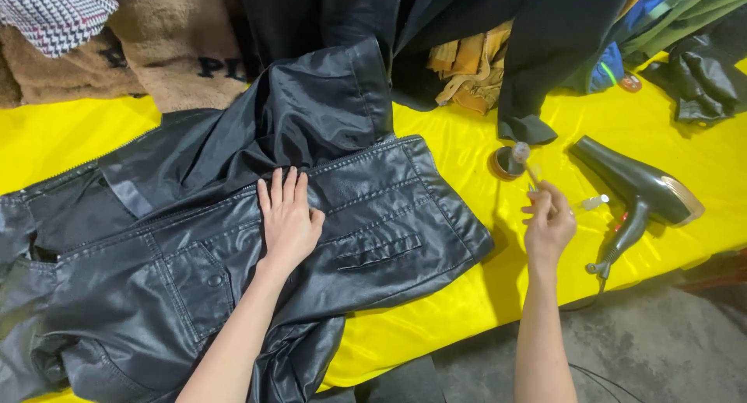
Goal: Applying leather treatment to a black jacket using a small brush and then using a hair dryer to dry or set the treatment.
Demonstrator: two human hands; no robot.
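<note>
Black leather jacket (194, 240) spread on a yellow-covered desk (467, 146), one hand pressing it, the other holding a small brush.

The jacket fills the left and centre of the frame, front up, its collar area lying smooth; no wet patch or coating shows on the leather, so the treatment looks barely begun, with the whole surface left. Dark garments (436, 29) are heaped at the top. A black hair dryer (634, 193) lies unused at the right. The left hand (288, 216) rests flat and released on the jacket's chest panel. The right hand (548, 224) pinches a thin applicator brush (529, 169), just beside a small open jar (507, 162) at centre right.
</note>
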